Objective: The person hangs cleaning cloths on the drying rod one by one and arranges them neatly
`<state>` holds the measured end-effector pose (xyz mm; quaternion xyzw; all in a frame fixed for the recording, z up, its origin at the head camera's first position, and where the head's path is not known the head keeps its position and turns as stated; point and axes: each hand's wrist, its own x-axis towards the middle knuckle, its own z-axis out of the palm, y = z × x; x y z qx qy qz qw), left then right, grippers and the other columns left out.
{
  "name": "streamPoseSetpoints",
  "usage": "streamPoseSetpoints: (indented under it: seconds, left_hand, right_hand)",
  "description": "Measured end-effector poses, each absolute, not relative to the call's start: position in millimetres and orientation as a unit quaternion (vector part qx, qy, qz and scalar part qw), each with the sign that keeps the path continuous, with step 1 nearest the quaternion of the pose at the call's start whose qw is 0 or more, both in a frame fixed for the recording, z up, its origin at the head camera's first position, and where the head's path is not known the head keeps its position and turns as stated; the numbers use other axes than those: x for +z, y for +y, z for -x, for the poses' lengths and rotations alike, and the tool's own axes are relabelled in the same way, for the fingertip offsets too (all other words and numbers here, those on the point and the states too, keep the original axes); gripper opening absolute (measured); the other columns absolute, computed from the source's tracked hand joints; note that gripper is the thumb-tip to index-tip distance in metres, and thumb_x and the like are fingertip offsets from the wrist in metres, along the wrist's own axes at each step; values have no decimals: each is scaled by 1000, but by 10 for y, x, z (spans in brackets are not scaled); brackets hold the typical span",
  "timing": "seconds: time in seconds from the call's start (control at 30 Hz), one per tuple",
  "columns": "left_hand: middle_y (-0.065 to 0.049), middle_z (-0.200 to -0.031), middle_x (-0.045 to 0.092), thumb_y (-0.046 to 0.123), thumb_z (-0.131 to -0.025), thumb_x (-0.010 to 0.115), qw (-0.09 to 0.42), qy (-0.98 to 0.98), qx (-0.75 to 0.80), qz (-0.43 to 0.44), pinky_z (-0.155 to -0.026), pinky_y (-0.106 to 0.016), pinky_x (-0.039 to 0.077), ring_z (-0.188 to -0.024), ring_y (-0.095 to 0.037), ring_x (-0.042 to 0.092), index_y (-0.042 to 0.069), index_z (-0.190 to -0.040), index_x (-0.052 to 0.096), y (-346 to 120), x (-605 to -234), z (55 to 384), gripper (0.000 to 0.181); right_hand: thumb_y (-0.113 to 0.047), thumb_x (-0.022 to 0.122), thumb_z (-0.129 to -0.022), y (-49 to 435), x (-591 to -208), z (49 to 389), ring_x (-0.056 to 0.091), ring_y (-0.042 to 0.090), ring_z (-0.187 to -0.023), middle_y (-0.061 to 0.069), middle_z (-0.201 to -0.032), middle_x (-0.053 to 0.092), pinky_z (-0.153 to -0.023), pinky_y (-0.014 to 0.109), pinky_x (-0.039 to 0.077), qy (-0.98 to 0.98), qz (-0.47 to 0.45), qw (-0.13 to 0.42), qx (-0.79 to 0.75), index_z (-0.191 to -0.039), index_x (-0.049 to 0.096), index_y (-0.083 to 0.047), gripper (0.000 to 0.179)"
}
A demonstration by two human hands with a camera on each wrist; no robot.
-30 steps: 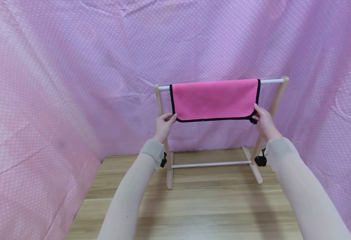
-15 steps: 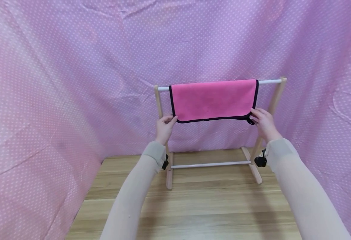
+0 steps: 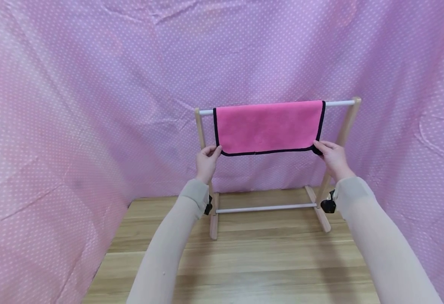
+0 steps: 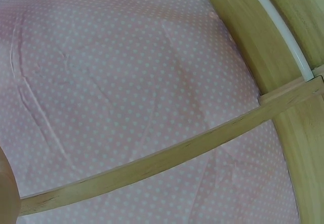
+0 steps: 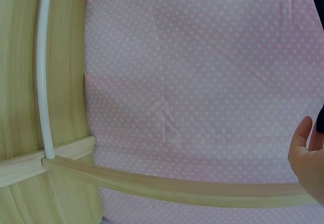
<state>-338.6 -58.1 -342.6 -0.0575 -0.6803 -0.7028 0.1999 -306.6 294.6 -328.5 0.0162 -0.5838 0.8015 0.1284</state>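
Observation:
A pink cloth (image 3: 269, 128) with black edging hangs folded over the white top bar (image 3: 339, 103) of a wooden rack (image 3: 349, 122). My left hand (image 3: 207, 162) pinches the cloth's lower left corner between thumb and fingers. At the lower right corner, my right hand (image 3: 334, 158) pinches the black edge. Only a sliver of the left hand (image 4: 7, 193) shows at the edge of the left wrist view. In the right wrist view, the right hand (image 5: 309, 158) is partly cut off beside a piece of black edging (image 5: 320, 120).
The rack's lower white bar (image 3: 266, 208) joins its two wooden feet (image 3: 214, 227) on a wood-grain table (image 3: 275, 261). Behind and at both sides hangs a pink curtain (image 3: 150, 84) with white dots. Dark devices (image 3: 328, 205) sit at both wrists.
My right hand has shifted slightly left and down and taken a fresh pinch on the corner. The lower right edge, briefly rumpled, lies straighter. My left hand stays at its corner.

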Motion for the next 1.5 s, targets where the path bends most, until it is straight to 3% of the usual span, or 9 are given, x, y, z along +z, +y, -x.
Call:
streamPoseSetpoints:
  seconds: [0.27, 0.37, 0.57, 0.7, 0.97, 1.2, 1.37, 1.5]
  left_hand:
    - [1, -81, 66, 6, -85, 68, 205, -678, -703, 67, -73, -14, 51, -71, 0, 58, -9, -94, 64, -588, -3442, 3402, 17]
    - [-4, -89, 65, 1, -85, 68, 203, -672, -707, 80, -77, -15, 52, -76, -2, 59, -8, -97, 60, -579, -3440, 3416, 17]
    - [-19, -103, 63, -6, -85, 64, 183, -659, -724, 92, -82, -18, 54, -86, -9, 61, -6, -116, 50, -601, -3442, 3419, 33]
    - [-26, -110, 61, -7, -86, 62, 172, -661, -724, 100, -83, -18, 55, -88, -12, 63, -10, -119, 48, -615, -3450, 3423, 37]
    - [-24, -111, 58, -7, -89, 57, 124, -647, -745, 108, -97, -45, 50, -81, -4, 60, -13, -123, 44, -728, -3546, 3336, 37]
    - [-16, -104, 61, -10, -88, 57, 116, -669, -724, 123, -81, -19, 55, -82, -2, 60, -12, -117, 48, -959, -3728, 3109, 31]
    - [-23, -108, 59, -6, -89, 58, 97, -690, -703, 143, -81, -16, 53, -86, -7, 61, -10, -116, 50, -1011, -3809, 2898, 28]
    - [-17, -105, 62, -5, -89, 58, 97, -696, -694, 160, -82, -17, 53, -88, -8, 61, -11, -115, 51, -1032, -3837, 2743, 27]
  right_hand:
    - [-3, 63, -89, 2909, -3307, 3084, 61, -5, -64, -14, -66, 68, -65, 5, 51, -561, 13, 148, 814, -65, 73, -23, 33]
    - [0, 62, -88, 2925, -3293, 3066, 62, -4, -62, -13, -66, 67, -63, 6, 52, -553, 14, 149, 820, -65, 73, -22, 34]
    - [3, 62, -87, 2973, -3308, 3033, 64, -2, -65, -11, -70, 69, -66, 8, 54, -554, -11, 139, 821, -71, 73, -20, 31]
    - [4, 62, -87, 2994, -3353, 3016, 65, -1, -68, -10, -73, 69, -67, 9, 54, -551, -24, 142, 822, -74, 73, -19, 28]
    - [2, 60, -89, 3056, -3471, 2864, 64, -2, -73, -11, -78, 68, -70, 9, 54, -568, -45, 125, 813, -85, 69, -21, 25]
    - [3, 57, -90, 3036, -3673, 2689, 63, 2, -76, -7, -81, 65, -74, 13, 54, -561, -71, 70, 822, -92, 66, -20, 25]
    - [0, 60, -90, 3034, -3788, 2550, 60, 2, -77, -8, -83, 63, -75, 13, 53, -581, -91, 56, 807, -94, 67, -21, 22]
    - [-3, 59, -91, 3023, -3874, 2435, 59, 1, -80, -10, -85, 63, -74, 13, 52, -600, -109, 45, 791, -98, 66, -21, 21]
